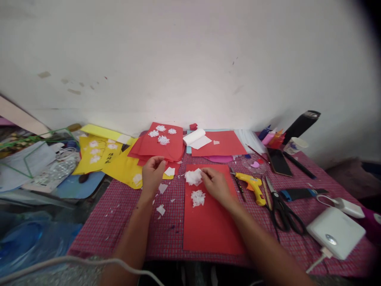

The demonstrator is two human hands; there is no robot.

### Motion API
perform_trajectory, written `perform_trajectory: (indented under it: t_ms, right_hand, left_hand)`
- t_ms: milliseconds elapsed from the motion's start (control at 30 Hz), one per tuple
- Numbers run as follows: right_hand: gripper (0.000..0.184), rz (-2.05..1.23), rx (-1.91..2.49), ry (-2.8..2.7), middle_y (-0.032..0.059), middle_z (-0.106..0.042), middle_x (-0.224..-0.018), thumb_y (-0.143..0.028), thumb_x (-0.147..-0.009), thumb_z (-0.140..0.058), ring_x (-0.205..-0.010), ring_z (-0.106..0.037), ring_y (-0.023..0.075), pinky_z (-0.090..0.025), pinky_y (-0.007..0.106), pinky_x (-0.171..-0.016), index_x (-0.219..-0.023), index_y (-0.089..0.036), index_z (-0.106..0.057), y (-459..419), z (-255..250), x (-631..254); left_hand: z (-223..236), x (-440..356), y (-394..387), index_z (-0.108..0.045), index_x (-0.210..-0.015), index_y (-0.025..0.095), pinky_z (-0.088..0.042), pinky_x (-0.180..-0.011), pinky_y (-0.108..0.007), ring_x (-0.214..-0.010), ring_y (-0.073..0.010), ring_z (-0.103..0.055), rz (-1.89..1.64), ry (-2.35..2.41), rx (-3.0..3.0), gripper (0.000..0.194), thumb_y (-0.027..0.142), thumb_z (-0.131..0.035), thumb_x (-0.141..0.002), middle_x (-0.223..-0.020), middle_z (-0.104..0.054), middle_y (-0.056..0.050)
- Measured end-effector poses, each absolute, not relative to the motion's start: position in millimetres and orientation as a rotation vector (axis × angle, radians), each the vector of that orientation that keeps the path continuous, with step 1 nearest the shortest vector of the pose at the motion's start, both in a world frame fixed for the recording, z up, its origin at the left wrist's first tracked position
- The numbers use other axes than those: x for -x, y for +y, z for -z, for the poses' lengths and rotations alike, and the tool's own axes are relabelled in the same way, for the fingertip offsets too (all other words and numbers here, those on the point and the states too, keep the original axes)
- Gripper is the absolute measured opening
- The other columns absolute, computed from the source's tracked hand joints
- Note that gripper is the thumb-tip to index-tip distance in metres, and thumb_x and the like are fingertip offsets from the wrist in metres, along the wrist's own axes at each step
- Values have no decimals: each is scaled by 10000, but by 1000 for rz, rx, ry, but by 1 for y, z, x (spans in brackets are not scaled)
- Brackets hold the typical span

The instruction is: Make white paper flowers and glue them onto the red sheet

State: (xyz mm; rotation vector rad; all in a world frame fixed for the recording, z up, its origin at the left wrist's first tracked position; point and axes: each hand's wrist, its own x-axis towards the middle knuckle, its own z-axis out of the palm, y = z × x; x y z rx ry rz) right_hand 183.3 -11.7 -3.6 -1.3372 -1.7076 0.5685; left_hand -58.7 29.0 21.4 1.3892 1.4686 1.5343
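My right hand (216,184) is closed, thumb and fingertips pinching the edge of a ruffled white paper flower (193,176) over the upper part of a red paper sheet (212,232). Just below it, a second white paper flower (198,198) lies on the same sheet. My left hand (153,172) is apart from the flower, off to the left, its thumb and forefinger pinched together; whether anything small is between them I cannot make out. White paper scraps (161,209) lie scattered on the cloth beside and below it.
Behind are red sheets with white flowers (163,140) and a white paper roll (194,137). Yellow decorated sheets (98,155) lie left. A yellow glue gun (251,184), black-handled scissors (282,212), a phone (279,161), a paper cup (295,145) and a white box (335,232) occupy the right.
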Motion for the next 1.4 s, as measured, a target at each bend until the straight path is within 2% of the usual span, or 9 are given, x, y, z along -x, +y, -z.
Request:
perform_trajectory:
  t_ms: [100,200,300,433,533,800,1000,1400]
  right_hand:
    - [169,-496,1391,-1750,20,-665,-772,-304,-910,-477,-677,-595,170,-411,266,-637,-892,-205,-613,-14,7,-178]
    - [165,-507,1436,-1748,14,-648,-724,-331,-914,-481,-629,-584,165,-407,263,-604,-889,-205,-583,-12,8,-175]
    - [202,-519,1472,-1783,25,-658,-764,-365,-919,-484,-665,-597,173,-412,267,-609,-959,-198,-590,-6,9,-175]
    - [339,-388,1540,-1841,67,-665,-859,-430,-889,-538,-761,-607,206,-423,298,-663,-1097,-169,-594,-2,5,-183]
    - [297,-314,1528,-1812,73,-654,-868,-423,-897,-526,-783,-594,206,-420,300,-684,-1026,-171,-617,-5,-1,-189]
    - [204,-310,1433,-1830,51,-644,-829,-352,-914,-499,-742,-569,182,-399,279,-659,-921,-184,-615,-13,-4,-187]
    - [191,-302,1412,-1826,51,-646,-800,-335,-914,-488,-730,-569,187,-394,282,-645,-862,-196,-610,-13,-4,-186]
    - [167,-303,1384,-1842,56,-643,-817,-300,-918,-480,-758,-573,188,-412,286,-684,-873,-196,-602,-14,-4,-185]
  left_hand:
    - [-19,70,32,-651,-922,164,-470,-699,-249,-745,-143,-612,-1343,1646,-1633,212,323,-576,-803,-852,-684,-39]
    - [-14,75,34,-665,-866,179,-437,-696,-260,-769,-162,-612,-960,1789,-1935,175,291,-539,-821,-850,-696,-47]
    - [-8,73,34,-671,-867,185,-408,-691,-273,-799,-183,-608,-611,1856,-2132,174,267,-525,-819,-867,-697,-61]
    - [-3,70,33,-661,-899,187,-390,-711,-284,-852,-204,-593,-412,1871,-2296,178,263,-541,-791,-911,-684,-76]
    - [-1,70,34,-654,-878,182,-380,-710,-286,-861,-209,-584,-324,1883,-2329,171,266,-533,-792,-911,-674,-81]
    - [-1,72,34,-640,-778,173,-357,-667,-279,-777,-187,-583,-290,1901,-2369,274,270,-409,-889,-832,-676,-80]
    - [-6,73,34,-646,-800,182,-362,-659,-273,-764,-191,-601,-379,2000,-2324,270,283,-414,-894,-826,-679,-87]
    - [-13,69,32,-584,-784,201,-335,-628,-276,-763,-192,-589,-592,2054,-2227,143,279,-484,-849,-824,-664,-53]
